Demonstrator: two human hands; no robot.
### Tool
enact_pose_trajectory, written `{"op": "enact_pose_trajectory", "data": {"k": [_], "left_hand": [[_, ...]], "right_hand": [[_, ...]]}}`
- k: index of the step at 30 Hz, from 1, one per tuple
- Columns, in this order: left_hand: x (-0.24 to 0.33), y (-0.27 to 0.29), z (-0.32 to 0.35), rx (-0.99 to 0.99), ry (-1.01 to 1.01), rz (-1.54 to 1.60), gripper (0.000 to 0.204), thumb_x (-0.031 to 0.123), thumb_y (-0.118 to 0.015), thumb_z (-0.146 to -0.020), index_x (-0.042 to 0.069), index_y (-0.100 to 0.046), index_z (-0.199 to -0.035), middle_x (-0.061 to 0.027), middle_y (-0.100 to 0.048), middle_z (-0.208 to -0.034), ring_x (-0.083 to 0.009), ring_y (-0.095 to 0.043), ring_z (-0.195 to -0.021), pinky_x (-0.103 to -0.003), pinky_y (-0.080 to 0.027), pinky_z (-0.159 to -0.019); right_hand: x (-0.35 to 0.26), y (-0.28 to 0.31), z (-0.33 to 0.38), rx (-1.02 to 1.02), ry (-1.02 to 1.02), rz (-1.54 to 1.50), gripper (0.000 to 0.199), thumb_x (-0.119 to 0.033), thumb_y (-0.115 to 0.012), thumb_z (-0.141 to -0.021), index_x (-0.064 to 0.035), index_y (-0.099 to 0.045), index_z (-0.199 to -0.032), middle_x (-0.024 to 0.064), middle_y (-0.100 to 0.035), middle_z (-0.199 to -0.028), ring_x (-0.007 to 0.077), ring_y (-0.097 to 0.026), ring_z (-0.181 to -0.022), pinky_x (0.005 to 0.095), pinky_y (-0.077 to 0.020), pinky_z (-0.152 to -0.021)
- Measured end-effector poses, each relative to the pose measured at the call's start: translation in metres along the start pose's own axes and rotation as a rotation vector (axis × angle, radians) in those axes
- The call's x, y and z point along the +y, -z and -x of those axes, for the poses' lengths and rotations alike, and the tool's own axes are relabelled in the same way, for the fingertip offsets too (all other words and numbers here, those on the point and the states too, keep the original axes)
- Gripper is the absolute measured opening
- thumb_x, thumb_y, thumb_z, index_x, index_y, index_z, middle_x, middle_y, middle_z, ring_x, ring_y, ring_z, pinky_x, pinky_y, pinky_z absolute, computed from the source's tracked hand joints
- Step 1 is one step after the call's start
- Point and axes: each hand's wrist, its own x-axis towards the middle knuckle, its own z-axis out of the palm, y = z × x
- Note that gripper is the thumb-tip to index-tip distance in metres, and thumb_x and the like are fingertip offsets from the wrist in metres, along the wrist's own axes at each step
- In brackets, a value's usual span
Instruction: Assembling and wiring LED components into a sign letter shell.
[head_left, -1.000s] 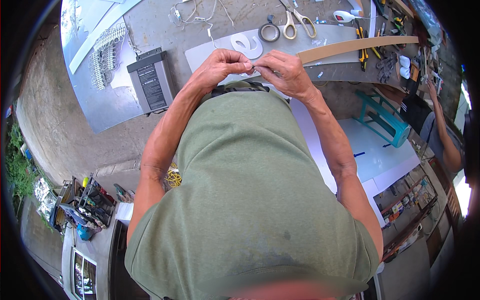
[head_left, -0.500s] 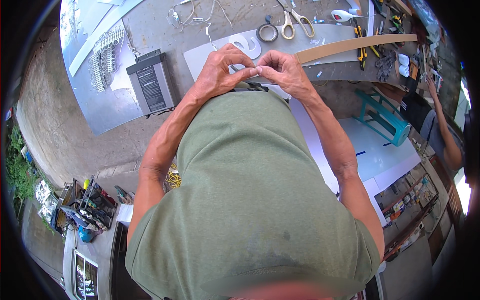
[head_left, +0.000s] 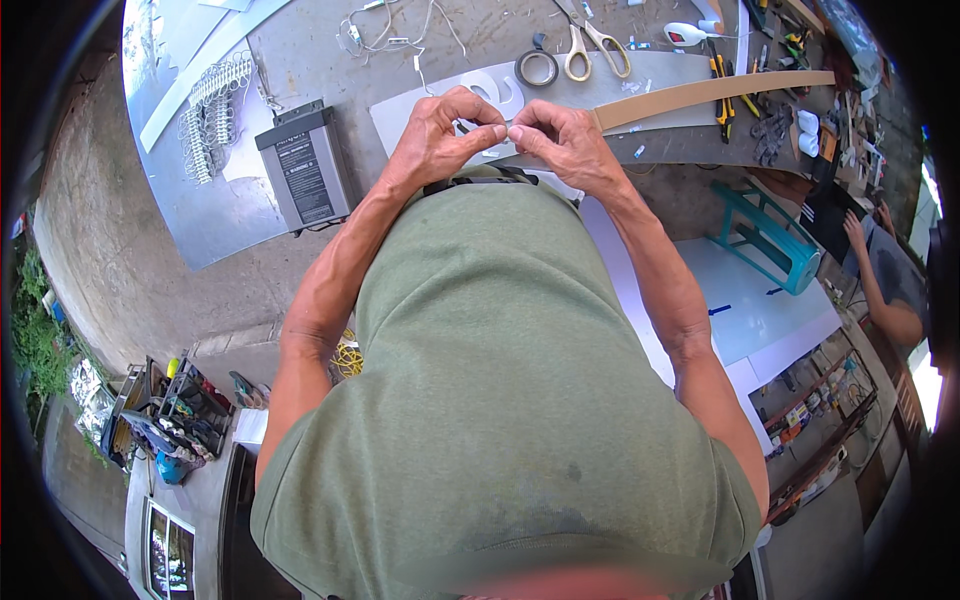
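Over the near edge of the table, my left hand (head_left: 440,140) and my right hand (head_left: 570,148) meet fingertip to fingertip. Each pinches thumb against forefinger; whatever they hold is too small to make out. A dark sliver shows inside the curl of my left fingers. Just beyond them lies a pale flat sheet (head_left: 660,68), with a curved white cut-out piece (head_left: 512,97) on it. A black tape roll (head_left: 537,83) and scissors with cream handles (head_left: 574,45) are farther up. To the right of my right hand a long brown strip (head_left: 710,93) stretches away.
Left on the table are a grey power supply box (head_left: 305,170) and a string of white wired modules (head_left: 205,115). Thin white wires (head_left: 415,60) lie at the back, pliers (head_left: 722,95) at right. A teal stool (head_left: 795,262) and another person's arm (head_left: 870,270) are beyond.
My joined fingertips have shifted slightly away from me and left, still pinched together. At far right the other person's raised arm has come down.
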Motion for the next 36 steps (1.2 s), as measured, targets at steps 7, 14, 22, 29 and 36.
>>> {"op": "enact_pose_trajectory", "data": {"k": [7,14,22,29,36], "left_hand": [[-0.005,0.01,-0.003,-0.076,0.271,0.388,0.042,0.019,-0.078,-0.089,0.001,-0.066,-0.126,-0.0071,-0.075,-0.093,-0.0116,-0.068,-0.092,-0.028,-0.051,-0.086],[-0.015,0.016,-0.003,-0.089,0.272,0.193,0.041,0.026,-0.079,-0.089,0.006,-0.07,-0.124,-0.0044,-0.075,-0.093,-0.009,-0.064,-0.082,-0.026,-0.052,-0.077],[-0.034,0.026,0.0,-0.233,0.343,-0.217,0.031,0.026,-0.076,-0.087,0.005,-0.077,-0.111,-0.0121,-0.074,-0.093,-0.0184,-0.067,-0.082,-0.035,-0.052,-0.073],[-0.012,0.03,0.004,0.002,-0.149,-0.718,0.037,0.02,-0.079,-0.081,0.004,-0.074,-0.114,-0.0138,-0.073,-0.103,-0.031,-0.064,-0.096,-0.041,-0.05,-0.089],[-0.008,0.017,-0.032,0.151,0.124,-0.214,0.028,0.012,-0.071,-0.093,0.002,-0.072,-0.119,-0.0118,-0.076,-0.107,-0.0215,-0.071,-0.098,-0.034,-0.055,-0.084]], "right_hand": [[0.015,0.01,-0.015,0.028,-0.129,-0.312,0.023,-0.026,-0.066,-0.1,-0.0039,-0.068,-0.098,-0.0002,-0.064,-0.081,0.0079,-0.054,-0.072,0.0243,-0.0466,-0.065],[0.025,0.008,-0.024,-0.013,-0.15,-0.244,0.023,-0.025,-0.065,-0.1,-0.0023,-0.068,-0.099,0.0009,-0.064,-0.08,0.0087,-0.056,-0.073,0.0249,-0.0483,-0.067],[0.052,-0.007,-0.029,0.208,0.127,0.154,0.017,-0.018,-0.069,-0.095,-0.0019,-0.071,-0.099,0.0054,-0.068,-0.079,0.0141,-0.063,-0.072,0.0301,-0.0504,-0.065],[0.051,0.002,-0.033,0.565,-0.033,0.348,0.017,-0.019,-0.074,-0.087,-0.0065,-0.071,-0.099,0.0076,-0.067,-0.087,0.0243,-0.067,-0.079,0.0397,-0.0523,-0.068],[0.047,-0.001,-0.057,0.729,0.11,0.611,0.032,-0.035,-0.079,-0.082,-0.006,-0.069,-0.089,0.0089,-0.063,-0.084,0.027,-0.066,-0.079,0.0419,-0.0526,-0.064]]}}
